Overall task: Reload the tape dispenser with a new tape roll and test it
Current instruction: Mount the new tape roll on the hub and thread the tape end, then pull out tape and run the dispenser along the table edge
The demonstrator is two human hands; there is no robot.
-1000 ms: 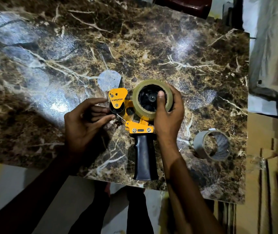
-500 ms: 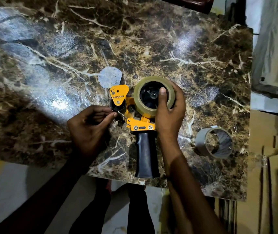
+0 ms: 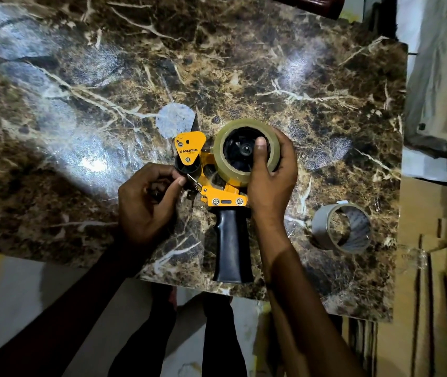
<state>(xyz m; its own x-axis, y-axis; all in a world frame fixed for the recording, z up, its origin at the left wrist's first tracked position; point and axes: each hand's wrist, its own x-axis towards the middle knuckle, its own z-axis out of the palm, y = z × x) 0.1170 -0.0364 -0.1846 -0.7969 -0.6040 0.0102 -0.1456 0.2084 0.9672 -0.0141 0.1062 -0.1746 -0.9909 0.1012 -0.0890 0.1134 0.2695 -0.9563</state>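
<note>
The marbled tabletop carries everything, and against the view of a second ago the whole scene sits slightly shifted in frame, which reads as the head moving and not the objects. The tape dispenser lies on its side near the front edge, black handle pointing toward the person, exactly as it lay before. The new tape roll is already seated on the black hub, and that has not changed either. The right hand stays wrapped around the roll's near side, thumb pressed across the open core, steadying it. The real change is small and on the other side: the left hand has curled tighter, its fingers now bunched and pinched close against the metal tab just below the black roller, where a second ago they were more loosely extended. I judge this as the loose tape end being fed through the roller gap toward the cutter; the film itself is too clear to make out. Loading looks done, threading is underway, testing remains. The spent grey core rests well apart to the right, untouched
</note>
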